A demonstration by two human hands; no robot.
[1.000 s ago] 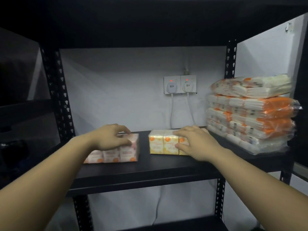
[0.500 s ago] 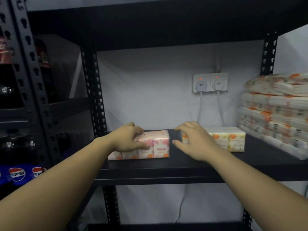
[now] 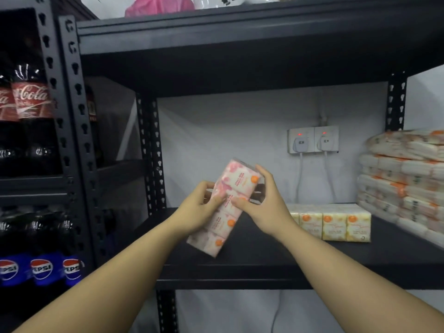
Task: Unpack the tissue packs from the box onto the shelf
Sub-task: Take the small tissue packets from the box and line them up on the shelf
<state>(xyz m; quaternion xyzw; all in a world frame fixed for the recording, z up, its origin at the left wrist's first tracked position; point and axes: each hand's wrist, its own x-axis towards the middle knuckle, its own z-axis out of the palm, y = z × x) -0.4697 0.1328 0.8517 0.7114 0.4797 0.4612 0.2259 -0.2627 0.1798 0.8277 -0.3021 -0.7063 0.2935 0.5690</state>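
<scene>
A pink tissue pack [image 3: 228, 207] is tilted up on end over the black shelf [image 3: 276, 258], its lower corner near the shelf board. My left hand [image 3: 199, 210] grips its left side and my right hand [image 3: 264, 203] grips its right side and top. A yellow tissue pack [image 3: 334, 222] lies flat on the shelf just right of my right hand. A tall stack of wrapped orange-and-white tissue bundles [image 3: 403, 181] fills the shelf's right end. The box is out of view.
Two wall sockets [image 3: 313, 140] with plugs and cables sit on the white wall behind the shelf. A second rack on the left holds Coca-Cola bottles [image 3: 31, 121] above and Pepsi bottles [image 3: 40, 267] below. An upper shelf board [image 3: 240, 32] hangs overhead.
The pink pack lay flat on the shelf under my left hand; now both hands hold it lifted and tilted upright. My right hand left the yellow pack. The camera view shifted left.
</scene>
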